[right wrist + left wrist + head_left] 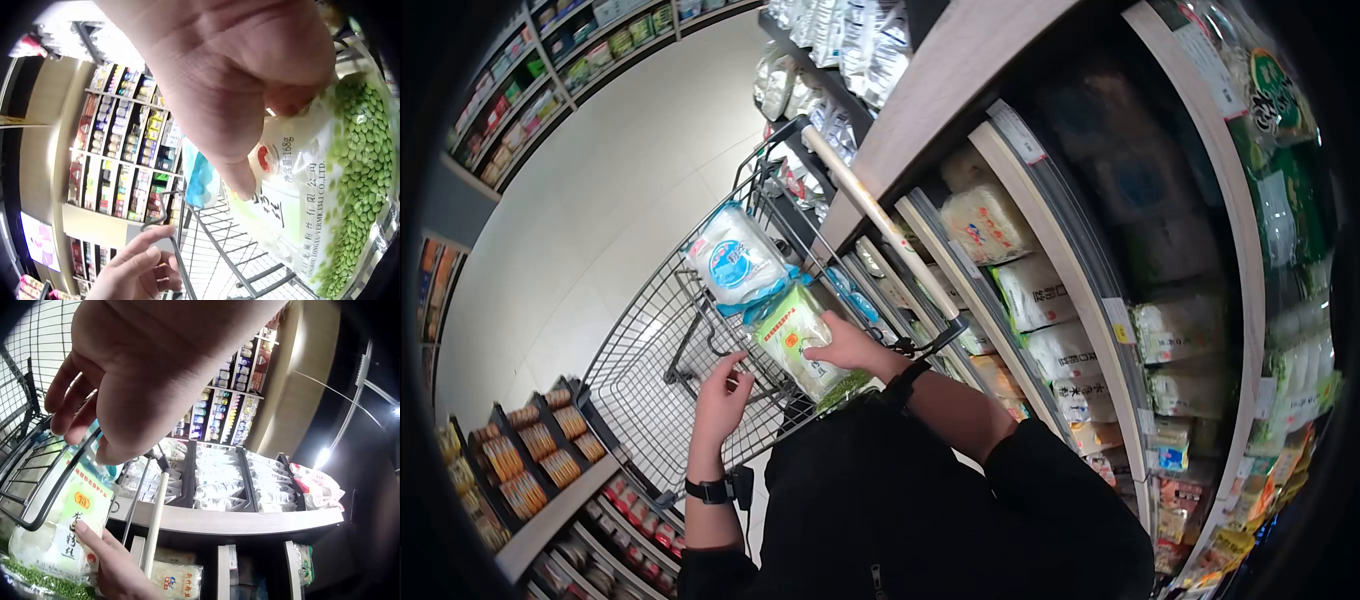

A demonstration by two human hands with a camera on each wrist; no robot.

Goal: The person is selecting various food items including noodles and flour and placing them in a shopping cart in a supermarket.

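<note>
shopping cart (pixel 640 380) alongside noodle shelves | vermicelli packet (pixel 795 335) tilted over cart's near end, just beside white bag (pixel 735 262) | right hand (pixel 855 350) grasps packet's lower edge, thumb across front | left hand (pixel 722 400) over cart rim, fingers loosely curled, relaxed

The person wears a black top (pixel 880 500) whose sleeves end near the elbows, leaving the forearms bare, and a small zip (pixel 874 580) runs down the middle of the chest. A black left band (pixel 708 490) circles the left wrist, with a small black box (pixel 743 487) fixed to its side, and a black right band (pixel 903 383) circles the right wrist. The left hand (pixel 722 400) and right hand (pixel 850 348) are bare.
</note>
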